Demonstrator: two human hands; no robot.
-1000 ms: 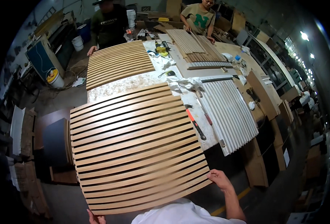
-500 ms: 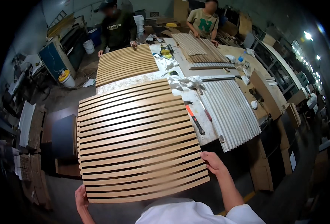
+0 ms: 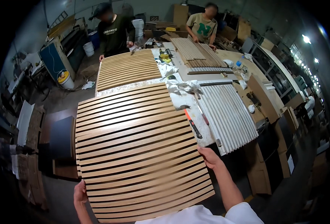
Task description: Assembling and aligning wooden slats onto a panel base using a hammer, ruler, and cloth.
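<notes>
The slatted wood panel point(image 3: 142, 149) is held at its two side edges, with its slats running crosswise. Its left edge is grasped near the lower corner by the left hand point(image 3: 80, 192); its right edge is grasped by the right hand point(image 3: 209, 157), slightly higher. The fingers beneath the panel are hidden from view. The far part of the panel is positioned over the work table point(image 3: 206, 138), and the near part is extended beyond it toward the white shirt point(image 3: 195, 215). Whether the far part is supported by the table cannot be told.

To the right of the panel, a tool with a red-and-black handle point(image 3: 193, 125) is partly covered by the panel edge. A ridged grey-white panel point(image 3: 228, 115) is placed farther right. Crumpled white sheeting point(image 3: 183, 87) is located near the panel's far right corner.

Beyond the panel, a second slatted panel point(image 3: 129, 69) is laid on the table; its far left corner is touched by a co-worker's hand point(image 3: 101, 58). A second co-worker point(image 3: 203, 30) is positioned behind brown slatted pieces point(image 3: 209, 56).
</notes>
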